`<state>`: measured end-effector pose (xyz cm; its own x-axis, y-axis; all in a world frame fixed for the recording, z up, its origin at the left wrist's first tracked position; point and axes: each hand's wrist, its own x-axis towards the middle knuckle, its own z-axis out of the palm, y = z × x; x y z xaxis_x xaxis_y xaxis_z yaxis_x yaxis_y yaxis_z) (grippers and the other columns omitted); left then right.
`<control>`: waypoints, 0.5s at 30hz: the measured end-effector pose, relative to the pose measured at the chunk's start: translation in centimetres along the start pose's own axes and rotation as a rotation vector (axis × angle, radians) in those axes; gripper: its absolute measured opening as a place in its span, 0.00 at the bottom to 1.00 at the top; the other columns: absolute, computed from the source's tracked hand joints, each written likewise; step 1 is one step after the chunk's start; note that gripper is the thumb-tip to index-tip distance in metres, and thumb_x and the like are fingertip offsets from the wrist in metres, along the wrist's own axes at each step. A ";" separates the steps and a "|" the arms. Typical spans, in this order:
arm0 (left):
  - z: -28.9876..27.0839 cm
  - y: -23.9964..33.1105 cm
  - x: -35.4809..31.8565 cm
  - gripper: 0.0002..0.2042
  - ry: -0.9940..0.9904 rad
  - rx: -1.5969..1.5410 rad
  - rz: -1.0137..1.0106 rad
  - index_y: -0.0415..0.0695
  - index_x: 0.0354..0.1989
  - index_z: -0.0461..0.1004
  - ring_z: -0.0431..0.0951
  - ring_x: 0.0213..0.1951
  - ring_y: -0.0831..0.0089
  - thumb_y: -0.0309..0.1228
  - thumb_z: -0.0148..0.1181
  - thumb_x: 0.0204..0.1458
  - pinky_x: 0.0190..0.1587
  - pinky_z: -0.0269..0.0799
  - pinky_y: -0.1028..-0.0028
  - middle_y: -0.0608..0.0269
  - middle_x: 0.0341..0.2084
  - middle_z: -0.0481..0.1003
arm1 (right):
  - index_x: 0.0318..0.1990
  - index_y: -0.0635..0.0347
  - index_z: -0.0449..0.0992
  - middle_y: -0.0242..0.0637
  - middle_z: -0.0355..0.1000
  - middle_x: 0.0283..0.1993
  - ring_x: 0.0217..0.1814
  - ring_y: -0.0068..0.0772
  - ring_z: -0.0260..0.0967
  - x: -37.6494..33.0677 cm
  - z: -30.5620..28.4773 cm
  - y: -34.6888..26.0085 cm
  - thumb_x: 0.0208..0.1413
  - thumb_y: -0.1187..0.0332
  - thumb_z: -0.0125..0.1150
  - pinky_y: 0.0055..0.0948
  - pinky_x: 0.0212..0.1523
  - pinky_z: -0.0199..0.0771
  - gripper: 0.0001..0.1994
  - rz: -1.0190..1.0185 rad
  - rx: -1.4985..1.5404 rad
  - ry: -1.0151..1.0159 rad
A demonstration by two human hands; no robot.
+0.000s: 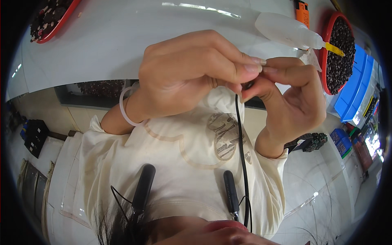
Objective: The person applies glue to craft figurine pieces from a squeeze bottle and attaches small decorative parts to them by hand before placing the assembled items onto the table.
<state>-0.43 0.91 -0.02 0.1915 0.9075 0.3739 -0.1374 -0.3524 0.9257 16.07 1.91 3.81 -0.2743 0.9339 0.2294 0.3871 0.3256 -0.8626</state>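
Left hand (192,73) and right hand (286,96) meet fingertip to fingertip at centre, both pinched shut on a small dark part (247,85) with a thin black cable (241,143) hanging toward 6 o'clock. Translucent plastic squeeze bottle (286,30) lies on white table (122,41) at 1 o'clock.
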 end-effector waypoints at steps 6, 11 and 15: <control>-1.1 0.5 0.6 0.11 -0.005 -0.168 -0.150 0.32 0.30 0.72 0.76 0.34 0.62 0.07 0.48 0.40 0.27 0.76 0.81 0.45 0.31 0.72 | 0.20 0.64 0.67 0.30 0.66 0.17 0.16 0.17 0.60 0.4 0.5 1.8 0.26 0.63 0.74 0.13 0.18 0.59 0.20 0.106 0.092 -0.058; -8.5 3.9 1.7 0.11 0.246 0.627 0.136 0.29 0.36 0.70 0.75 0.34 0.66 0.10 0.52 0.42 0.35 0.74 0.78 0.43 0.34 0.72 | 0.22 0.64 0.69 0.29 0.67 0.18 0.18 0.17 0.59 0.2 -0.8 1.9 0.28 0.59 0.71 0.15 0.21 0.59 0.20 0.017 0.115 -0.048; -15.4 3.9 4.0 0.13 0.300 1.378 -0.267 0.42 0.44 0.71 0.73 0.38 0.74 0.30 0.55 0.49 0.39 0.69 0.80 0.55 0.38 0.72 | 0.23 0.64 0.70 0.30 0.67 0.18 0.18 0.18 0.59 -0.5 -1.8 2.1 0.34 0.65 0.70 0.14 0.20 0.57 0.15 0.051 0.110 0.000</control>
<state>-15.14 6.65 4.22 -0.1711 0.9324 0.3182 0.9367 0.0538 0.3459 18.62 2.36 2.71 -0.2565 0.9488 0.1842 0.3017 0.2597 -0.9174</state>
